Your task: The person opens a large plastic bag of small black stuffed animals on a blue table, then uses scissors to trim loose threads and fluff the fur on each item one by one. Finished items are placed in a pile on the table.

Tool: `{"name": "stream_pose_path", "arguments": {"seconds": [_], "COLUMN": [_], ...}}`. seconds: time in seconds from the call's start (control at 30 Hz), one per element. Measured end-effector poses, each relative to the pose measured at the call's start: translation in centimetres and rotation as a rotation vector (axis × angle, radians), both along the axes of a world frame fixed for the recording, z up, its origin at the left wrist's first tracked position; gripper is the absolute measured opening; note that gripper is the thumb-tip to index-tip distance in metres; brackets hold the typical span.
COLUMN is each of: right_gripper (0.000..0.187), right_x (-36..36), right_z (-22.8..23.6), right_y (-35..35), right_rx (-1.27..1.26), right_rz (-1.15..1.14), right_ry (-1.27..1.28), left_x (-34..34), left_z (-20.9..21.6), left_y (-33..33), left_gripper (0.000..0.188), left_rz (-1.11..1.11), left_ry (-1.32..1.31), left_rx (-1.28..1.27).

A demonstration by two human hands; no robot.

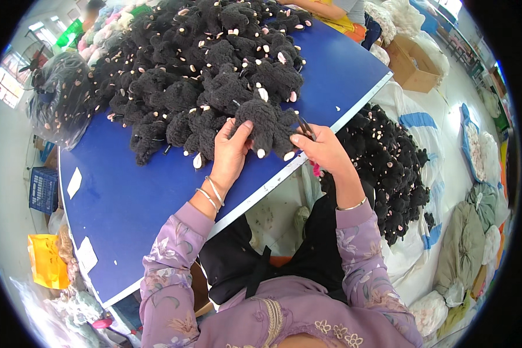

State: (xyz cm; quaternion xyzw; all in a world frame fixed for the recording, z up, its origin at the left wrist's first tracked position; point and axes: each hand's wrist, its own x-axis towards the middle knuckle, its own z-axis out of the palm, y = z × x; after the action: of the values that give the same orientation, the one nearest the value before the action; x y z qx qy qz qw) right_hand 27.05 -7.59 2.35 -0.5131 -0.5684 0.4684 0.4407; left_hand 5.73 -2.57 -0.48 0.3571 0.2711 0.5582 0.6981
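Observation:
A black plush toy (265,124) with pale pink tips is held up over the table's near edge. My left hand (231,152) is closed on its left side, the thumb pressed into the fleece. In my right hand (325,149) is a slim dark two-pronged tool (305,126), snips or tweezers, its prongs beside the toy's right side. Whether the right fingers also pinch the toy is unclear. Something small and magenta (316,169) shows just below that hand. A large heap of similar black plush toys (185,64) lies beyond my hands.
The blue table (139,203) has a pale raised edge. More black toys (385,174) are piled on white sheeting at the right. A stuffed plastic bag (61,98) stands far left, above a blue crate (43,188). Another person's arm (322,8) and a cardboard box (410,64) are at the far right.

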Motion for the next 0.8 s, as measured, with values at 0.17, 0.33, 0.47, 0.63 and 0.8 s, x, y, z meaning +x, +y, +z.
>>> {"name": "stream_pose_path", "arguments": {"seconds": [0.17, 0.33, 0.47, 0.63, 0.8], "right_gripper": [0.028, 0.021, 0.016, 0.014, 0.014], "right_x": [0.4, -1.2, -1.3, -1.2, -1.4], "right_z": [0.7, -0.1, -0.2, -1.1, -1.3], "right_y": [0.5, 0.7, 0.7, 1.0, 1.1], "right_rx": [0.026, 0.026, 0.01, 0.101, 0.138], "right_rz": [-0.186, -0.085, -0.206, -0.369, -0.337], "right_ry": [0.285, 0.227, 0.336, 0.359, 0.576], "left_x": [0.3, 1.1, 0.4, 0.9, 0.9], "left_z": [-0.2, 0.5, -0.3, 0.2, 0.5], "left_y": [-0.5, -1.8, -0.5, -0.7, -1.0], "left_gripper": [0.021, 0.029, 0.029, 0.035, 0.03], "left_rz": [-0.103, -0.165, -0.18, -0.291, -0.312], "left_ry": [0.164, 0.239, -0.016, 0.133, 0.384], "left_rx": [0.02, 0.046, -0.02, 0.028, 0.092]}}
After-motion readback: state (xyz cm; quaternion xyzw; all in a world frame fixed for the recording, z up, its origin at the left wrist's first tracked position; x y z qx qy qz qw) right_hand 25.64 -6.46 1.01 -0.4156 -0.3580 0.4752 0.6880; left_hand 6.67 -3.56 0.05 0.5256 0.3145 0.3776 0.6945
